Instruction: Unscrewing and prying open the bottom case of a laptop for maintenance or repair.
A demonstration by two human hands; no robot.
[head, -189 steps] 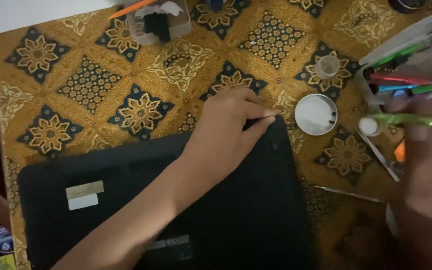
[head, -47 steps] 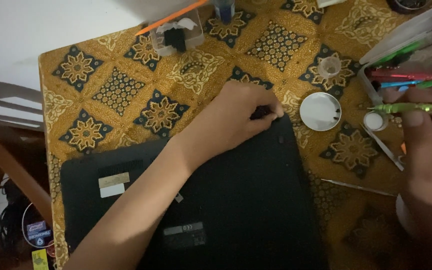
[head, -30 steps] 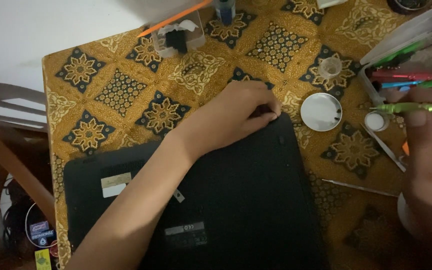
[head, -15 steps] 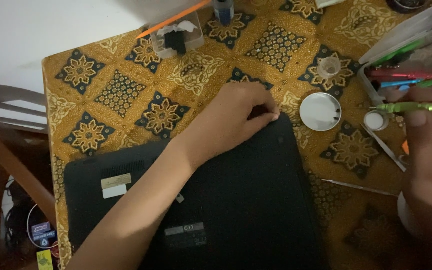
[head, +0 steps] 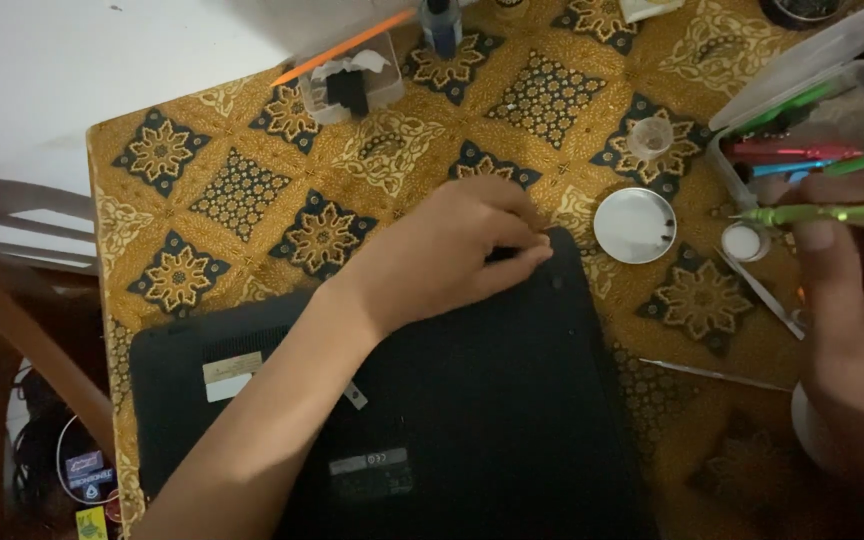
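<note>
A black laptop lies bottom-up on the patterned gold tablecloth, filling the near edge of the table from its left side to past the middle. The left hand rests on the laptop's far right corner, fingers curled narrow and pinched together at the edge, seemingly on a small part that cannot be made out. The right hand, at the table's right edge, grips a slim green tool between thumb and fingers, its tip pointing left above a small white cap.

Just beyond the laptop's corner sits a round white lid with a few tiny dark specks in it, probably screws. A clear plastic box of coloured tools stands at the far right, a small clear cup near it, and thin metal tweezers lie beside the laptop's right side.

The likeliest mishap is a small part slipping from the pinched fingers and vanishing into the busy cloth pattern. A careless sweep of either hand could also knock the lid and scatter its contents.
</note>
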